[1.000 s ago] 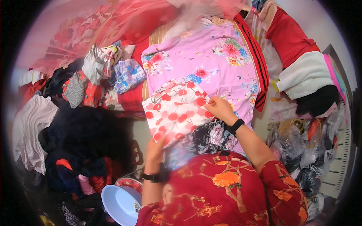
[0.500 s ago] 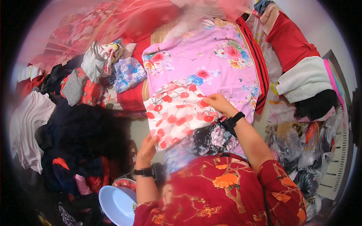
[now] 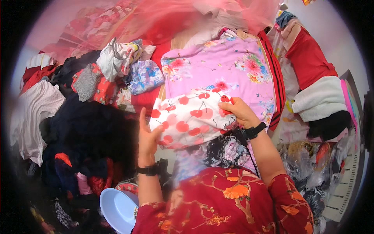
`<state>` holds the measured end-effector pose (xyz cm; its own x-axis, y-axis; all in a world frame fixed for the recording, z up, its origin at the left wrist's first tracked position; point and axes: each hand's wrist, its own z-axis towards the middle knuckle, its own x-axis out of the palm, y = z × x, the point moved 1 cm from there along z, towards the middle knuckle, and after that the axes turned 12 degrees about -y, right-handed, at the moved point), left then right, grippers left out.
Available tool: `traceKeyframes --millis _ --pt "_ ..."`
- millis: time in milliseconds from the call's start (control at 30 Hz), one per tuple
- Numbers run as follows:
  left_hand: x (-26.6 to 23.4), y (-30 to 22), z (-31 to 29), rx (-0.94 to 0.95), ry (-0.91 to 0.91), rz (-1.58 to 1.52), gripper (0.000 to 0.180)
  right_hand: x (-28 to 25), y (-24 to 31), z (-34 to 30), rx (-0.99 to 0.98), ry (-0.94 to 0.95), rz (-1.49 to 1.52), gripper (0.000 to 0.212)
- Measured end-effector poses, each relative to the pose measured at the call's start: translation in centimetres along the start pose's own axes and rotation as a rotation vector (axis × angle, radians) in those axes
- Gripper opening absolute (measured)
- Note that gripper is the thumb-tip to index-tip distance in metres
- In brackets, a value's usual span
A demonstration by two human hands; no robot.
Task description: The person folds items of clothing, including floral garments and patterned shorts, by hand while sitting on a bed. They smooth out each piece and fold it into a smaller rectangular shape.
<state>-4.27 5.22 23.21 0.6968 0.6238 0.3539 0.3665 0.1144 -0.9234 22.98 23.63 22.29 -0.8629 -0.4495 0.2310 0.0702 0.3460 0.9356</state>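
Lifted since half a second ago, the left hand [image 3: 148,138] has gone from the lower corner of the cherry-print cloth [image 3: 191,119] up to its left edge. Far left, a pale shirt [image 3: 33,117] hangs beside dark clothes [image 3: 85,132]; a blue basin [image 3: 119,204] stands nearer. The left thumb touches the cloth, index finger pointing up; whether it grips, I cannot tell. The cloth spans both hands, before a pink flowered sheet [image 3: 218,64]. The right hand [image 3: 239,111] pinches its right end. Rightmost sits a white towel [image 3: 317,99].
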Motion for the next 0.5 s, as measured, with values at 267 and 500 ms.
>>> traceKeyframes --millis 267,500 --pt "1.0 -1.2 -1.8 0.501 0.239 1.165 0.026 0.1 3.2 -2.0 -0.152 -0.021 0.056 0.026" --pt "2.7 -7.3 -0.2 0.294 0.303 0.459 0.018 -1.1 1.6 -1.1 -0.039 -0.022 0.088 0.021"
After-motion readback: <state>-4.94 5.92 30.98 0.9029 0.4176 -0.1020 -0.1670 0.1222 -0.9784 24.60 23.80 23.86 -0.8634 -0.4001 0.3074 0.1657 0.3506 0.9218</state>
